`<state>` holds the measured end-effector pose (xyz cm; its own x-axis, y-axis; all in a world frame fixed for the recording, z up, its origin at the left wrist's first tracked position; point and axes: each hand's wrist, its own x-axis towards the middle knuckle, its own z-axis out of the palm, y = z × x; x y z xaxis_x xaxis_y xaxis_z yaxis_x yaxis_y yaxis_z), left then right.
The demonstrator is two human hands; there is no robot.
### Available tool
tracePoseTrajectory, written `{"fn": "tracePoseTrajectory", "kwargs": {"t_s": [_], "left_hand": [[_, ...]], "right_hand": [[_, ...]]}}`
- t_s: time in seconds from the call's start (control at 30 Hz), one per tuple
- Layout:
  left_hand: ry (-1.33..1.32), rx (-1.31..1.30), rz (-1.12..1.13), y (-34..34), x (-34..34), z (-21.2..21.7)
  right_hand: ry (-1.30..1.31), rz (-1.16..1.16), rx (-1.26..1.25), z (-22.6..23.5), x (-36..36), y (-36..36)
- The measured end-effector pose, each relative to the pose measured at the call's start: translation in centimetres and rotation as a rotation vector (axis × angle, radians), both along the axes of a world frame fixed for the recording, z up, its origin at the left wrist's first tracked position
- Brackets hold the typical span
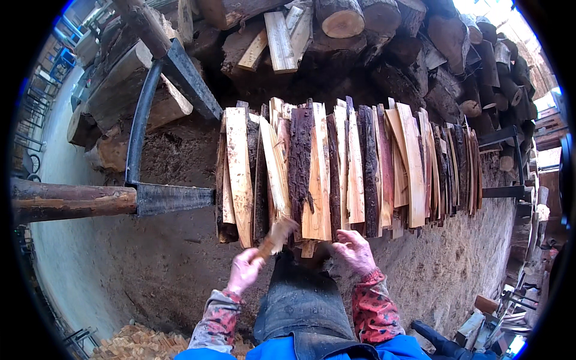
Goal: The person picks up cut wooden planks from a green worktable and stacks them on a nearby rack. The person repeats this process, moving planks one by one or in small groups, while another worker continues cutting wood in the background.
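Well, starting and ending with the head view: what to note about the bare left hand [245, 269] below a grey-and-red patterned cuff?

— Closed round the lower end of a short, rough, brown wooden piece [275, 240], just by the near ends of a long row of pale and dark-barked split wooden slats [319, 174].

— And about the bare right hand [357, 253] below a red patterned cuff?

— Farther right along the same ends; fingers loosely parted, nothing clearly between. Impossible to tell whether touching the wood or just short of contact.

— How to work well from there?

— Probably best to keep the left grip firm, move the piece in short, controlled strokes, and steady the slats with the right palm. Keep fingertips out of the gaps, mind splinters, and avoid jolting the pale leaning slat [411, 165].

— What to leave undecided?

— Whether plain billet or tool: too blurred. Also hidden: the gripped end, the row's underside, and whatever makes the brown smudge above the dark grey apron [303, 297]. Cut off at the lower rim: a heap of pale wood offcuts [141, 343].
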<state>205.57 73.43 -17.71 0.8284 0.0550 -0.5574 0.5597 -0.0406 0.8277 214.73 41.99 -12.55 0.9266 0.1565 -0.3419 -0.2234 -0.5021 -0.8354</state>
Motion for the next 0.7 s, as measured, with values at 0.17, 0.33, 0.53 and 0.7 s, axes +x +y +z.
{"fn": "tracePoseTrajectory", "kwargs": {"t_s": [0.17,0.33,0.53,0.7], "left_hand": [[-0.110,0.399,0.238,3.8,7.5,-5.6],[-0.361,0.827,0.303,4.7,17.9,-12.5],[-0.266,0.728,0.316,4.0,25.0,-17.7],[-0.120,0.693,0.184,2.8,26.4,-15.4]], "right_hand": [[0.014,-0.007,-0.119,-2.0,-2.3,-2.0],[0.070,0.127,-0.266,-2.0,-5.9,-0.4],[0.257,0.113,-0.286,-3.3,-11.3,1.6],[0.373,0.054,-0.295,-3.6,-12.8,2.5]]}}
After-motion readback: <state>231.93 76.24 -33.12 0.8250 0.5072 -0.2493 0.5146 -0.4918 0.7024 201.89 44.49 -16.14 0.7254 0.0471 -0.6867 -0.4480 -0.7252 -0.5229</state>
